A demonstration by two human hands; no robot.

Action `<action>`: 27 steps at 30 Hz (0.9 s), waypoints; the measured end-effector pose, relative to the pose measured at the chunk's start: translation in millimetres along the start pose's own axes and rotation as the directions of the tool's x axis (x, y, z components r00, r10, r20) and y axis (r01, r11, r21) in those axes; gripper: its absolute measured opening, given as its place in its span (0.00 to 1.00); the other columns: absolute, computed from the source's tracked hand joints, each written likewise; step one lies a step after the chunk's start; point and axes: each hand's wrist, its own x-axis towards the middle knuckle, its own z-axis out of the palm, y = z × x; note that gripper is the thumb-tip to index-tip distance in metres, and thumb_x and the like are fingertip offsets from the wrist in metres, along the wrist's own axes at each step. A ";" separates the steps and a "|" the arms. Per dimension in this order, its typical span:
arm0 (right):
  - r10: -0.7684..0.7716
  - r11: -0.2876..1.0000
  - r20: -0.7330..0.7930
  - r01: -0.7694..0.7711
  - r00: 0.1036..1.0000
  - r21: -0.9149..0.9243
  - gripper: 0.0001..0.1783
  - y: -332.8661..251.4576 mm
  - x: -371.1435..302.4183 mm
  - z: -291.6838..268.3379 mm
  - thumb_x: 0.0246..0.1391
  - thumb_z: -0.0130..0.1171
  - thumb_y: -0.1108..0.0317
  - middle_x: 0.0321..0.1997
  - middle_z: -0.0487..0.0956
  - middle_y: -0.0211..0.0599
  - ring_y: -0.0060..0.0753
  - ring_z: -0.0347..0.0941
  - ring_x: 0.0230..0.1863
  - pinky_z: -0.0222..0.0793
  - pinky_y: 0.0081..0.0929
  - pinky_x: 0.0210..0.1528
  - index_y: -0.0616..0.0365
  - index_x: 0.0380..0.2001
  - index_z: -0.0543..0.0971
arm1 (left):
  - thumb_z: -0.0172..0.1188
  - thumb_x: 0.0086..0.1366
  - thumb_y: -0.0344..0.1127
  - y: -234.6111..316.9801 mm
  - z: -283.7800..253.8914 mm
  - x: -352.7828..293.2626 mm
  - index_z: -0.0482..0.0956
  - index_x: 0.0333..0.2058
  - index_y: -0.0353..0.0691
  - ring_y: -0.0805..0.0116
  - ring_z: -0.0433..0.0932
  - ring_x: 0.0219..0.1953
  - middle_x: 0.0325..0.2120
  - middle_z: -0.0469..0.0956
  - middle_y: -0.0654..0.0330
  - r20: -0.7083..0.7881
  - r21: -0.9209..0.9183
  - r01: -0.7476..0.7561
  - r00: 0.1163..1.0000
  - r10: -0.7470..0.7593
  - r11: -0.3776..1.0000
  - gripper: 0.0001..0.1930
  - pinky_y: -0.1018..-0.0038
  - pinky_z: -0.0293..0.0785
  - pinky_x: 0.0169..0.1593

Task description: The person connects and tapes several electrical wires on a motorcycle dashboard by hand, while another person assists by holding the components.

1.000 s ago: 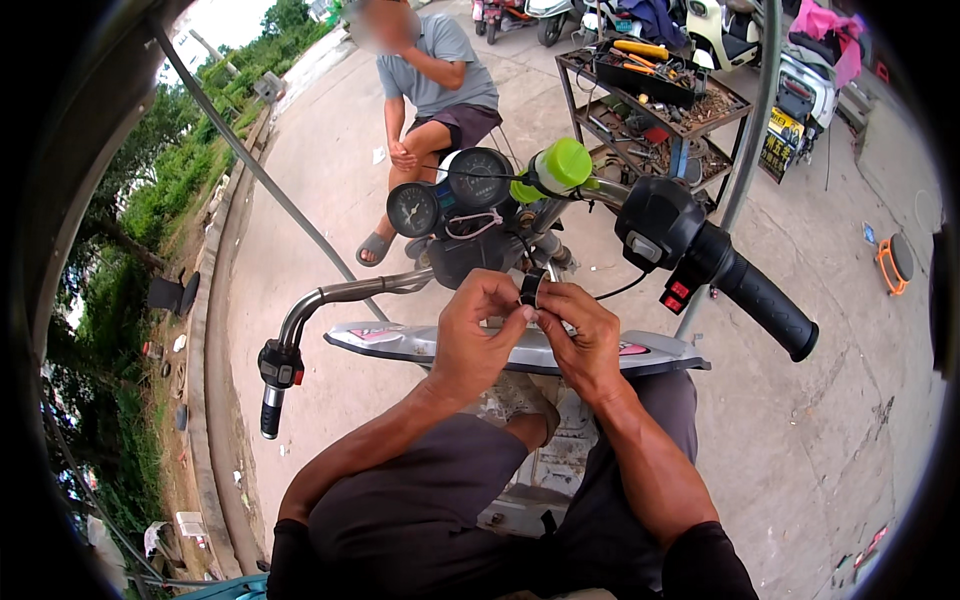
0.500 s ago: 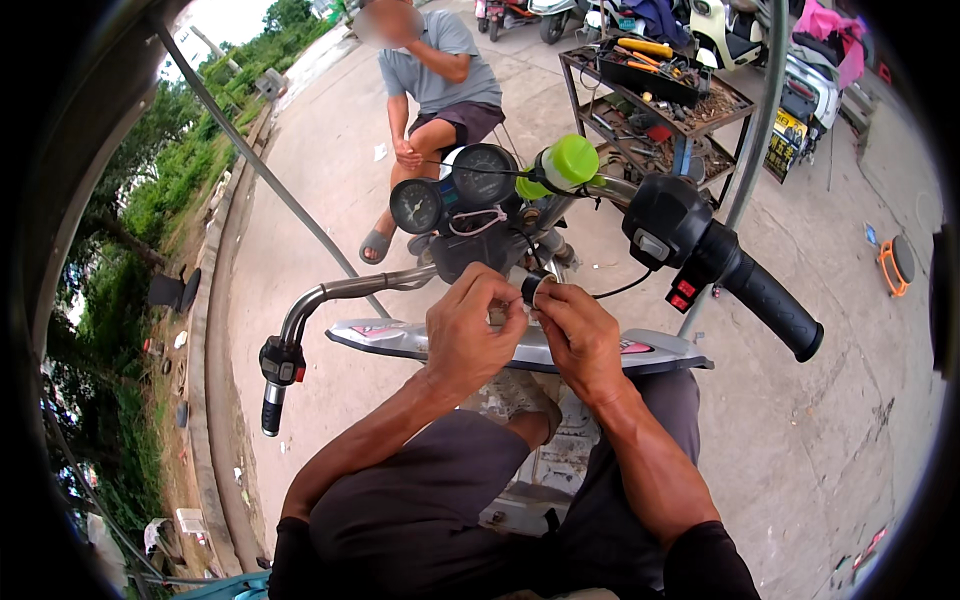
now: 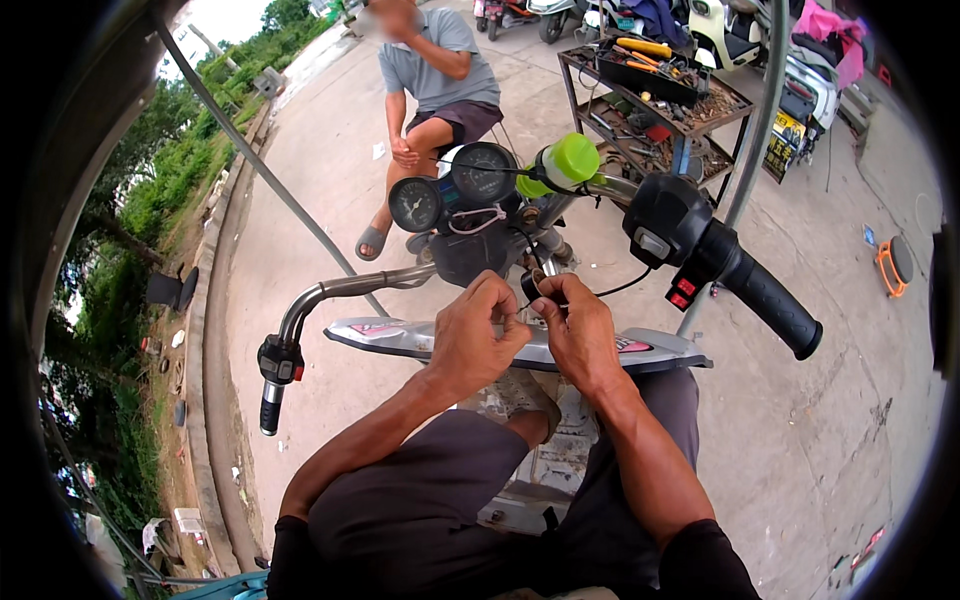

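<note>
- Half a second ago the left hand had its fingertips up beside the black ring; now they sit lower, just beneath it and to its left.
- The ring itself has turned, its opening no longer facing up as plainly as then. This suggests the right hand now carries it alone, leaving the left free to work close by.
- Right fingers: closed in a pinch, thumb and forefinger gripping the ring at its right side.
- Left fingers: curled, thumb and fingertip brought together with barely any gap. Whether something thin lies between them, I cannot tell.
- The ring is above the silver panel and below the gauges, between the two sides of the handlebar.
</note>
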 end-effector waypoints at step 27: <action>-0.375 0.907 -0.005 0.366 0.927 -0.208 0.09 23.3 -3.2 -12.4 0.54 0.66 0.73 0.36 0.79 0.42 0.51 0.78 0.40 0.74 0.45 0.41 0.58 0.39 0.80 | 0.68 0.62 0.26 -2.5 9.5 7.9 0.78 0.49 0.37 0.54 0.82 0.39 0.37 0.79 0.55 0.102 0.109 -0.109 0.990 0.098 0.988 0.16 0.63 0.78 0.43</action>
